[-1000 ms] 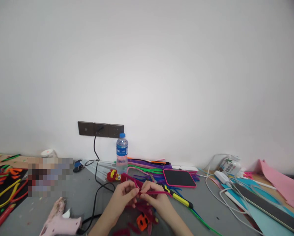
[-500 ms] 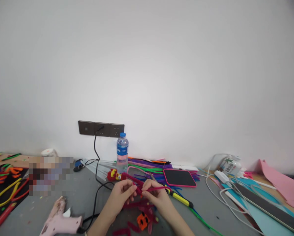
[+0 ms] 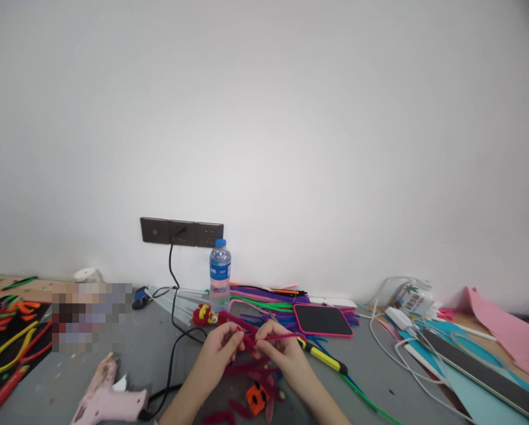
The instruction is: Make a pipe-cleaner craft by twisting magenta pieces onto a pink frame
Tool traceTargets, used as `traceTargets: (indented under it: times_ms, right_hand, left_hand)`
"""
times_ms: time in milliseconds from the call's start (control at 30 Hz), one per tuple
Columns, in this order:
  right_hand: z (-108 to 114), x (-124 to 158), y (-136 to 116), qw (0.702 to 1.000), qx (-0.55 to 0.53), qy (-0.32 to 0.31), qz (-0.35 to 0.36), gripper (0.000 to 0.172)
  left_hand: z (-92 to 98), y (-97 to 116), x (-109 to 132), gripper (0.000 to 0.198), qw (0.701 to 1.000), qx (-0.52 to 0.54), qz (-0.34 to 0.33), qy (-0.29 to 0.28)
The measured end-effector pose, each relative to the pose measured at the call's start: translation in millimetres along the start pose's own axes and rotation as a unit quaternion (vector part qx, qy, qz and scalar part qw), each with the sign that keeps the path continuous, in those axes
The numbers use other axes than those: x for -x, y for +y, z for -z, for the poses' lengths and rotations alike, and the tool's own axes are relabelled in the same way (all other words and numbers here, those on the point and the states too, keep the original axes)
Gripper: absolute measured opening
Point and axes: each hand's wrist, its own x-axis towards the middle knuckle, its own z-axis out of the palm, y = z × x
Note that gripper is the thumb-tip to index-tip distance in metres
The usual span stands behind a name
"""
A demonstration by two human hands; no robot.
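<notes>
My left hand (image 3: 221, 349) and my right hand (image 3: 278, 349) are close together above the grey table. Between their pinched fingertips runs a dark pink pipe cleaner (image 3: 286, 336), whose free end sticks out to the right past my right hand. Below the hands lie more dark red pipe cleaner pieces (image 3: 240, 408) and a small orange fuzzy piece with black spots (image 3: 257, 399). Just behind my left hand rests a red and yellow fuzzy figure (image 3: 205, 316). A yellow and black craft knife (image 3: 329, 358) lies beside my right hand.
A pink glue gun (image 3: 114, 401) with a black cord is at front left. Behind the hands stand a water bottle (image 3: 220, 276) and bundled pipe cleaners (image 3: 264, 293). A phone (image 3: 323, 320) lies right of them. White cables (image 3: 399, 354) and coloured paper (image 3: 508, 330) spread further right.
Both hands stay in nearly the same place, still pinching the pipe cleaner. Its free end on the right sits slightly higher, and the fingers have shifted a little.
</notes>
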Motion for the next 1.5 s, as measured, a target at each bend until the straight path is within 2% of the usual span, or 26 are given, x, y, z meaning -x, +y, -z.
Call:
traceTargets:
  times_ms: [133, 367, 567, 833, 1033, 1133, 1200, 1267, 1333, 1433, 1500]
  right_hand:
    - [-1, 1, -4, 1.000, -0.006, -0.014, 0.022, 0.027]
    - [-7, 2, -9, 1.000, -0.003, -0.004, 0.020, 0.029]
    - [-3, 1, -6, 0.999, 0.014, 0.011, 0.034, 0.027]
    - [5, -3, -1, 1.000, -0.012, 0.017, -0.002, 0.034]
    - [3, 2, -4, 0.989, -0.073, -0.097, -0.085, 0.034]
    - [4, 5, -8, 0.981, -0.078, -0.125, -0.127, 0.038]
    - [5, 6, -10, 0.979, -0.067, -0.135, -0.135, 0.034]
    - [6, 5, -11, 0.982, -0.059, -0.132, -0.120, 0.031]
    - [7, 4, -11, 0.989, -0.053, -0.102, -0.094, 0.031]
    - [8, 0, -10, 0.996, -0.039, -0.037, -0.066, 0.032]
    - [8, -3, -8, 0.998, -0.034, -0.002, -0.057, 0.034]
  left_hand:
    - [-0.6, 0, 2, 0.040, 0.999, -0.031, -0.023, -0.001]
    - [-6.5, -1, 0, 0.044, 0.999, 0.019, 0.019, -0.029]
    - [-11.8, -2, 3, 0.048, 0.997, 0.050, 0.039, -0.038]
    - [-6.4, 6, 7, 0.043, 0.995, 0.020, 0.067, -0.075]
    - [-8.4, 7, 17, 0.034, 0.974, -0.017, 0.116, -0.192]
    - [-8.5, 7, 19, 0.031, 0.967, -0.018, 0.134, -0.216]
    - [-8.1, 7, 19, 0.029, 0.965, -0.013, 0.136, -0.223]
    - [-8.2, 6, 18, 0.029, 0.968, -0.011, 0.128, -0.215]
    - [-8.9, 5, 15, 0.026, 0.977, -0.012, 0.107, -0.186]
    - [-10.5, 2, 9, 0.019, 0.994, -0.035, 0.045, -0.093]
    - [-11.3, 2, 6, 0.012, 0.996, -0.086, -0.003, -0.020]
